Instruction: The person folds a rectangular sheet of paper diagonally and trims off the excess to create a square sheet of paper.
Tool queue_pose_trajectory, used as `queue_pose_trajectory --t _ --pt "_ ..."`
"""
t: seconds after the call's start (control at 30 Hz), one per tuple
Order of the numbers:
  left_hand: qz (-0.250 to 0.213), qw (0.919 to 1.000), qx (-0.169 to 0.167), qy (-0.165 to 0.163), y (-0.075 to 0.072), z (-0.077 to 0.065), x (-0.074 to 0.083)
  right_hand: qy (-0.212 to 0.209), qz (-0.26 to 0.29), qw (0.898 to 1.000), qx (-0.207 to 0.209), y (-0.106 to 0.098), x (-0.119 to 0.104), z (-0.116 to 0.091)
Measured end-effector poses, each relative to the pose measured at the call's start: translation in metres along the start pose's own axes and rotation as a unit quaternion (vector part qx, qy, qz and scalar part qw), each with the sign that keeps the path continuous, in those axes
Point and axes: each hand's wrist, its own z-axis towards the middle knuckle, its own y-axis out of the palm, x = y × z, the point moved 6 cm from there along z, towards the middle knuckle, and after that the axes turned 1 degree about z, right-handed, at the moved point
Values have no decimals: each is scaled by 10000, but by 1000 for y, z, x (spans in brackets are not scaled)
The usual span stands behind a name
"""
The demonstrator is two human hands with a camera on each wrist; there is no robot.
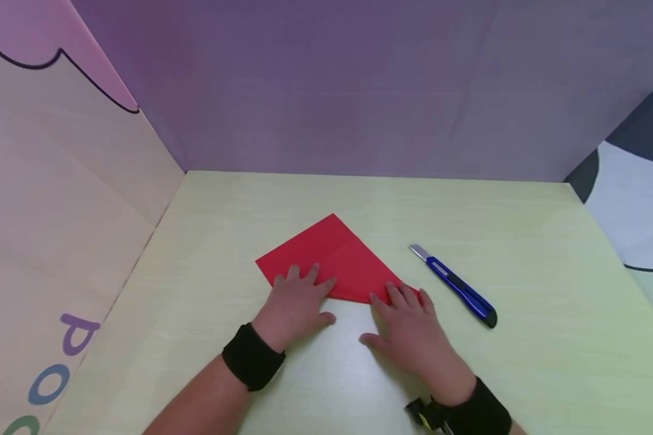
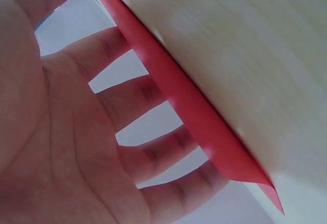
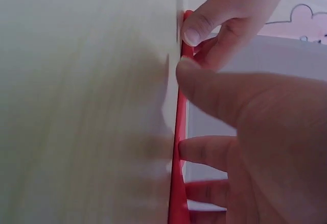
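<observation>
A sheet of red paper (image 1: 340, 254), folded over, lies on the table with one point turned away from me. My left hand (image 1: 298, 305) rests on its near left part, fingers spread and fingertips on the paper. Toward the right corner, the fingertips of my right hand (image 1: 410, 332) press on the paper, the thumb out to the side on the table. In the left wrist view the near folded edge of the red paper (image 2: 179, 96) runs under straight fingers. The right wrist view shows that red edge (image 3: 179, 117) from low down, beside the thumb.
A blue utility knife (image 1: 459, 290) lies right of the paper, its blade out and pointing away to the left. Beyond the pale table (image 1: 223, 205) stands a purple wall panel (image 1: 326, 90), with printed panels at both sides. Each wrist wears a black band (image 1: 254, 357).
</observation>
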Motion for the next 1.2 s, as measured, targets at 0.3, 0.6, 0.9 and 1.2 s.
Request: queue_pose_trajectory --t 0.3,0.6,0.9,1.2 --pt "29 9999 -147 -71 5 4 1 -336 -127 9990 -272 -1 -12 2" --pt "499 9984 -264 -48 8 6 20 -414 -219 9988 -119 -1 -11 1" --pt "603 9944 -326 806 14 -4 57 -393 -291 9988 24 -2 -10 1" --pt "419 9957 -456 693 18 -4 54 -379 -128 9992 -77 2 -11 6"
